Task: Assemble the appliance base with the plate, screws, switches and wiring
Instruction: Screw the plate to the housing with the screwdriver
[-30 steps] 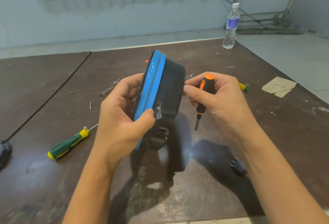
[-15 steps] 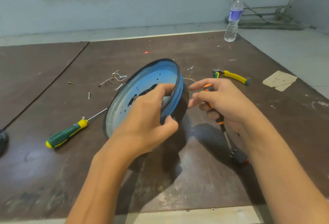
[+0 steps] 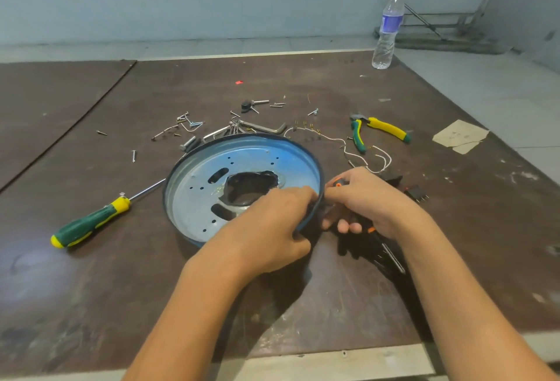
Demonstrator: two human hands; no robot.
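At frame centre we see one blue base [image 3: 197,189] on the worktop [image 3: 91,289], our left hand [image 3: 272,226] gripping its right rim (right hand [image 3: 372,201] clutches one orange screwdriver [image 3: 337,182]); one bottle [image 3: 388,26] upper right.

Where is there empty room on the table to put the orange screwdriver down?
Bare table lies in front of the green screwdriver, toward the near edge, and far back between the loose screws and the water bottle. It's crowded behind the blue base: screws, wires, pliers, and switches by the right hand.
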